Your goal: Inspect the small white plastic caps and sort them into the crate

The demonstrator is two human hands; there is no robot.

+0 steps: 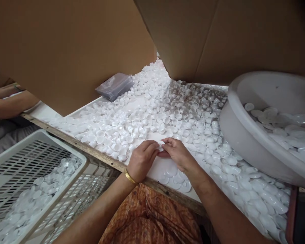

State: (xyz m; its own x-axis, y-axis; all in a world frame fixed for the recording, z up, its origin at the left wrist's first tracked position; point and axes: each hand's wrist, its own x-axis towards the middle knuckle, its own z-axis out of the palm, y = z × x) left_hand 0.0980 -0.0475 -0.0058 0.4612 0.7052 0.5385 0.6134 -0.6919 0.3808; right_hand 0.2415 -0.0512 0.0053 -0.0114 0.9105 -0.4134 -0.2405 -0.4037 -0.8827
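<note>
Near the table's front edge, my left hand (142, 158) and my right hand (177, 154) meet, fingertips pinched together. Between them is a small white plastic piece (161, 145); the fingers cover much of it, so its exact kind does not show. Both hands are closed on this piece. Just below my right hand, several flat white discs (175, 178) lie overlapping on the table. Beyond my hands spreads a thick layer of small white plastic cups (132, 130), some on their sides. More glossy white pieces (234, 169) are heaped to the right of my right hand.
A white slatted basket (85, 159) with white pieces stands at lower left. At right is a large pale tub (240, 125) holding white discs. Cardboard panels (78, 51) rise behind, beside a stack of clear plastic bags (115, 86). Another person's arms (11, 103) show at left.
</note>
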